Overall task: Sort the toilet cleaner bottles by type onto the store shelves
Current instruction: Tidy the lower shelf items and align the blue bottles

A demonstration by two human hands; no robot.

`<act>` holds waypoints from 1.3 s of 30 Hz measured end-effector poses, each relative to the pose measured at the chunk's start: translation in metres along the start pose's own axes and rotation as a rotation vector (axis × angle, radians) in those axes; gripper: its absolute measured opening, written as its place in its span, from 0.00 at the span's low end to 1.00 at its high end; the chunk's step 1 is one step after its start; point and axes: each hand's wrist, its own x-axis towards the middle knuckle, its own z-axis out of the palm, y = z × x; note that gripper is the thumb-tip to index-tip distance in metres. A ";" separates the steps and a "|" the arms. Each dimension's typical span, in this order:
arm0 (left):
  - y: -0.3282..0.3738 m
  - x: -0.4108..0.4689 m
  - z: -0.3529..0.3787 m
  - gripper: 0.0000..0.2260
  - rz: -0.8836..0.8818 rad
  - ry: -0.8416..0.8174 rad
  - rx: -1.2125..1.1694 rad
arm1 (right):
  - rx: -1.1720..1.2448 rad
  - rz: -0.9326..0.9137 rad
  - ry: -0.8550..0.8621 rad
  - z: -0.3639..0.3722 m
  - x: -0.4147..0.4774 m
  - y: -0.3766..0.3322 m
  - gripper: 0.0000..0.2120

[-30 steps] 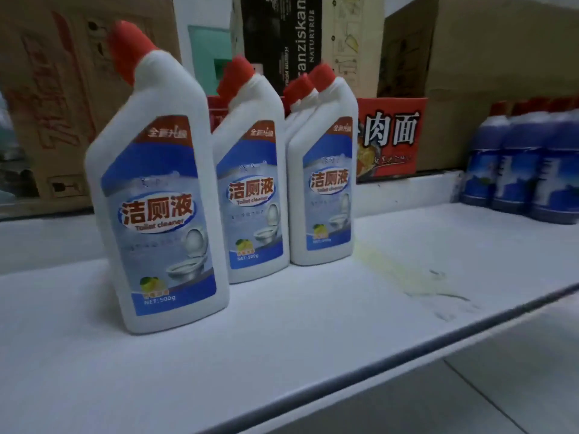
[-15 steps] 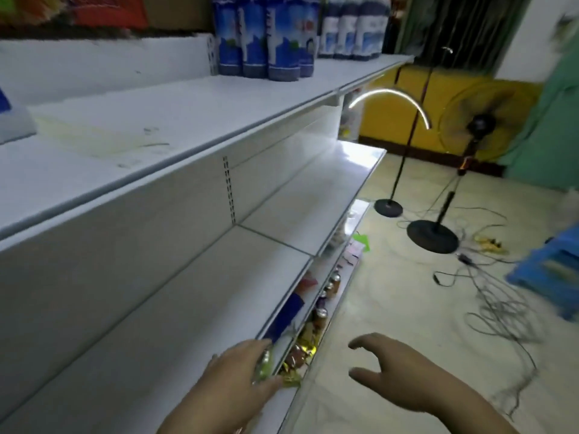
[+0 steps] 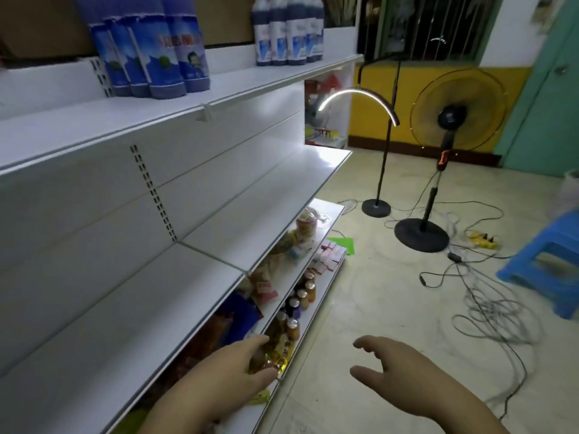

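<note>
down low, the left hand (image 3: 228,371) is curved over shiny gold packets (image 3: 274,355), actual grip can't be told. the right hand (image 3: 394,380) is held loose and spread above the floor (image 3: 360,292). up on the top shelf (image 3: 250,79), toilet cleaner bottles (image 3: 156,57) are stood in two separate clusters.

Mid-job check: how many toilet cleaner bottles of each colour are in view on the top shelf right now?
Light-blue bottles: 4
Dark-blue bottles: 4
Total: 8 in view; any standing behind these rows are hidden.
</note>
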 end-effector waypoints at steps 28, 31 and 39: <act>0.142 0.265 -0.088 0.20 0.035 0.009 0.017 | -0.028 -0.045 -0.147 -0.169 0.240 0.100 0.23; 0.156 0.283 -0.091 0.27 -0.058 0.064 -0.002 | -0.070 -0.143 -0.198 -0.196 0.278 0.108 0.23; 0.192 0.290 -0.123 0.20 -0.191 0.374 -0.037 | -0.159 -0.495 -0.261 -0.241 0.361 0.078 0.22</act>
